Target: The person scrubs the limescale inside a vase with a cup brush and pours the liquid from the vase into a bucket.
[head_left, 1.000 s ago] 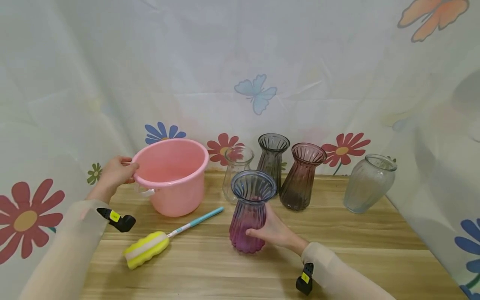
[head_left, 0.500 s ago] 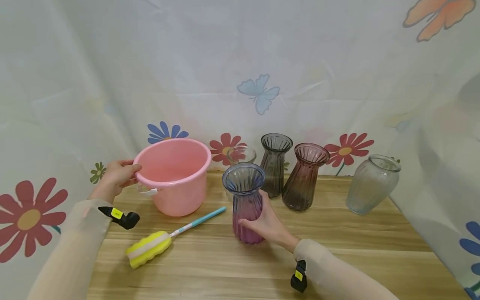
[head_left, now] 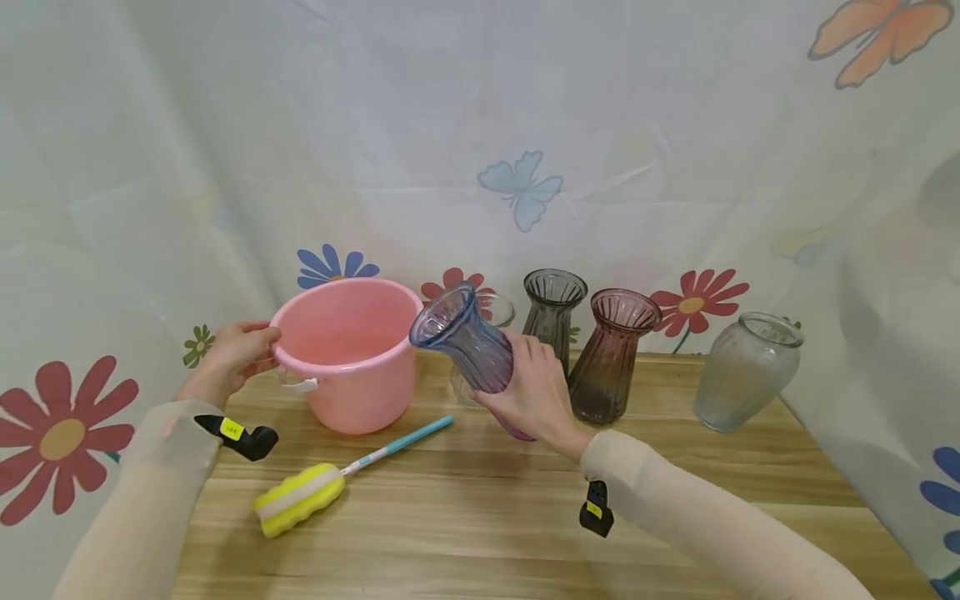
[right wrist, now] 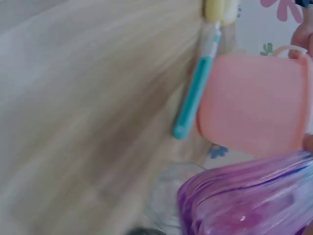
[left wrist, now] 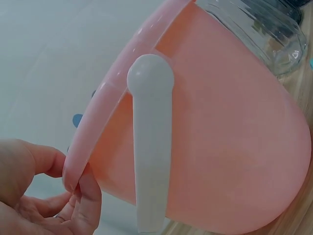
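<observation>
My left hand pinches the left rim of a pink bucket; in the left wrist view its thumb and fingers lie on either side of the rim. A ribbed glass vase, blue at the mouth and purple at the base, is gripped round its body by my right hand. Raised off the table, it tilts left with its mouth near the bucket's right rim. The right wrist view shows its purple base. A sponge brush with yellow-and-white head and turquoise handle lies in front of the bucket.
Behind the held vase stands a clear vase, mostly hidden. To its right are a grey vase, a reddish-brown vase and a frosted clear vase. A flower-printed curtain hangs behind the wooden table.
My right hand has lifted the blue-purple vase from the table, moved it toward the bucket and tipped its mouth left. My left hand keeps its place on the rim.
</observation>
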Motion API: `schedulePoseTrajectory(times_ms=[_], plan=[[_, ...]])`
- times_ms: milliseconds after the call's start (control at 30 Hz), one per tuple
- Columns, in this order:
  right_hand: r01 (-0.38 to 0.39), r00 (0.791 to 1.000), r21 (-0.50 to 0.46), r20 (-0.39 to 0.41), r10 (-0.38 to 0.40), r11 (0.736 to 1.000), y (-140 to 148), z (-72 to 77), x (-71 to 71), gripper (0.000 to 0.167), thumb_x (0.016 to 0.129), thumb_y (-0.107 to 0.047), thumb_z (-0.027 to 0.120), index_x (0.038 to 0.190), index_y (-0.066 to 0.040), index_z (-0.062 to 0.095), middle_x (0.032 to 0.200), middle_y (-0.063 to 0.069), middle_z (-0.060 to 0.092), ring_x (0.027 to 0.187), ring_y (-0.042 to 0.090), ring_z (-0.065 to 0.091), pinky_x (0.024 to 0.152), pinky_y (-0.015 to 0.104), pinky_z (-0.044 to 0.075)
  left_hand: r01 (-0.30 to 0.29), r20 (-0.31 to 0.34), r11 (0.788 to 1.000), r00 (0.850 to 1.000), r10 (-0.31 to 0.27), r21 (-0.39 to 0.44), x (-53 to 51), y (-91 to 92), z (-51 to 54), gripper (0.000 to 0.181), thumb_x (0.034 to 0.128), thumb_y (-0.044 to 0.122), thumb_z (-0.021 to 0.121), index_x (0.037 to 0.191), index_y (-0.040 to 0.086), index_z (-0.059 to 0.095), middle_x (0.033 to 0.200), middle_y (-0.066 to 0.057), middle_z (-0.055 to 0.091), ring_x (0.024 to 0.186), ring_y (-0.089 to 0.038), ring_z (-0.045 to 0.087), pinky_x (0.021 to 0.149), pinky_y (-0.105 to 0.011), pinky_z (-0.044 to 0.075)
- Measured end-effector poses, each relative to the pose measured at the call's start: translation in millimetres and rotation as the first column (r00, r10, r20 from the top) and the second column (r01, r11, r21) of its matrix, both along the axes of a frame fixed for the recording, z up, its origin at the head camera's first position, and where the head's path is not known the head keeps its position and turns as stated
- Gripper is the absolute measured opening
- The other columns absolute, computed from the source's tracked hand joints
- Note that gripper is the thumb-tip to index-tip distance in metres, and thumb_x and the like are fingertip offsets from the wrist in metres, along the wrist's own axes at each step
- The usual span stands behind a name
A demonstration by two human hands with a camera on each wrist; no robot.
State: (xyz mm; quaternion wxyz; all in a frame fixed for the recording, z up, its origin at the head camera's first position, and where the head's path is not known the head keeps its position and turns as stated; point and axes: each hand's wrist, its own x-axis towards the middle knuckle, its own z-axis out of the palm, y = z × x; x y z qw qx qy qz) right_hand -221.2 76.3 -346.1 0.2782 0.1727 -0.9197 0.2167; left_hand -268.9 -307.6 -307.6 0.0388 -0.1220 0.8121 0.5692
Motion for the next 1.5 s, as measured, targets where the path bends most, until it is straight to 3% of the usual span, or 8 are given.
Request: schedulePoseTrajectory(times_ms=[300, 600, 767, 867, 1000, 1133, 1333, 1500], plan=[[0.090, 0.992, 0.249, -0.110, -0.065, 0.964, -6, 46.5, -6.2, 0.088, 0.060, -0.050, 0.079, 0.131, -0.014, 0.042, 0.112, 0.013, 0.054, 0.102, 0.033, 0.048, 0.082, 0.047, 0.041, 0.028, -0.018, 1.000, 0.999, -0.028, 0.013, 0.1, 0.2, 2.0, 0.059, 0.0960, 0.021, 0.042, 0.144, -0.004, 0.018, 0.133, -0.023, 0.037, 0.077, -0.005, 0.056, 0.076, -0.020, 0.052], [0.156, 0.956, 0.477, -0.295, -0.010, 0.865, -22, 64.1, -20.9, 0.076, 0.066, -0.045, 0.074, 0.129, -0.015, 0.043, 0.115, 0.012, 0.053, 0.105, 0.031, 0.049, 0.089, 0.045, 0.039, 0.022, -0.023, 0.999, 0.999, -0.021, 0.044, 0.3, -1.4, 0.1, 0.058, 0.0959, 0.018, 0.042, 0.144, -0.004, 0.018, 0.136, -0.024, 0.034, 0.076, -0.004, 0.056, 0.076, -0.019, 0.052], [0.211, 0.912, 0.531, -0.410, 0.031, 0.820, -34, 69.9, -32.1, 0.076, 0.067, -0.044, 0.075, 0.130, -0.016, 0.042, 0.119, 0.012, 0.051, 0.109, 0.031, 0.048, 0.094, 0.047, 0.037, 0.023, -0.031, 0.999, 0.999, -0.022, 0.048, 0.8, -1.0, -0.6, 0.058, 0.0957, 0.018, 0.042, 0.144, -0.004, 0.018, 0.137, -0.025, 0.034, 0.075, -0.003, 0.056, 0.075, -0.019, 0.052], [0.262, 0.874, 0.584, -0.481, 0.068, 0.768, -40, 73.9, -39.5, 0.074, 0.070, -0.042, 0.074, 0.130, -0.017, 0.040, 0.121, 0.011, 0.048, 0.114, 0.030, 0.044, 0.099, 0.047, 0.034, 0.022, -0.035, 0.998, 0.999, -0.020, 0.058, 1.1, -1.1, -0.8, 0.059, 0.0957, 0.018, 0.043, 0.144, -0.004, 0.018, 0.136, -0.025, 0.034, 0.073, -0.002, 0.056, 0.074, -0.018, 0.052], [0.362, 0.807, 0.640, -0.579, 0.115, 0.677, -44, 78.4, -50.0, 0.076, 0.069, -0.043, 0.074, 0.131, -0.020, 0.038, 0.124, 0.010, 0.043, 0.118, 0.029, 0.040, 0.104, 0.045, 0.029, 0.021, -0.039, 0.998, 0.999, -0.019, 0.061, 1.2, -1.7, -1.1, 0.059, 0.0956, 0.019, 0.043, 0.144, -0.004, 0.018, 0.136, -0.025, 0.035, 0.071, -0.001, 0.057, 0.074, -0.018, 0.052], [0.445, 0.738, 0.649, -0.656, 0.158, 0.617, -46, 81.4, -59.9, 0.071, 0.071, -0.038, 0.071, 0.131, -0.021, 0.038, 0.125, 0.009, 0.043, 0.120, 0.028, 0.040, 0.105, 0.044, 0.028, 0.020, -0.040, 0.998, 0.999, -0.017, 0.054, 2.1, -2.5, -1.4, 0.059, 0.0957, 0.020, 0.043, 0.144, -0.003, 0.019, 0.136, -0.024, 0.035, 0.072, -0.002, 0.058, 0.075, -0.018, 0.051], [0.532, 0.650, 0.647, -0.725, 0.226, 0.546, -49, 81.3, -68.5, 0.065, 0.074, -0.038, 0.062, 0.132, -0.023, 0.036, 0.129, 0.008, 0.043, 0.121, 0.026, 0.039, 0.106, 0.043, 0.026, 0.010, -0.027, 0.999, 1.000, -0.009, 0.046, 3.5, -2.3, -1.2, 0.059, 0.0958, 0.022, 0.044, 0.144, -0.002, 0.020, 0.136, -0.024, 0.036, 0.073, -0.003, 0.058, 0.075, -0.019, 0.052], [0.551, 0.627, 0.641, -0.741, 0.242, 0.535, -49, 80.3, -71.0, 0.064, 0.075, -0.035, 0.061, 0.133, -0.024, 0.035, 0.129, 0.008, 0.043, 0.122, 0.026, 0.039, 0.107, 0.042, 0.026, 0.002, -0.024, 0.999, 1.000, -0.001, 0.036, 2.6, -2.1, -1.1, 0.060, 0.0956, 0.023, 0.045, 0.144, -0.001, 0.020, 0.136, -0.023, 0.036, 0.075, -0.004, 0.058, 0.077, -0.020, 0.052]])
